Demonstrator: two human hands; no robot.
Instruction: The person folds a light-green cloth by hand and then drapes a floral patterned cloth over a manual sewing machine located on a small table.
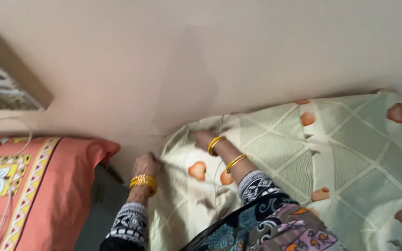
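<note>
No packages, labels, signs or screens in view.

A plain beige wall (201,60) fills the upper part of the view, with a faint darker patch near its middle. At the upper left, a wood-framed opening (10,69) is set into it. Below that lies an orange patterned pillow (47,186), with a thin white cord (5,139) looping over it.
</note>
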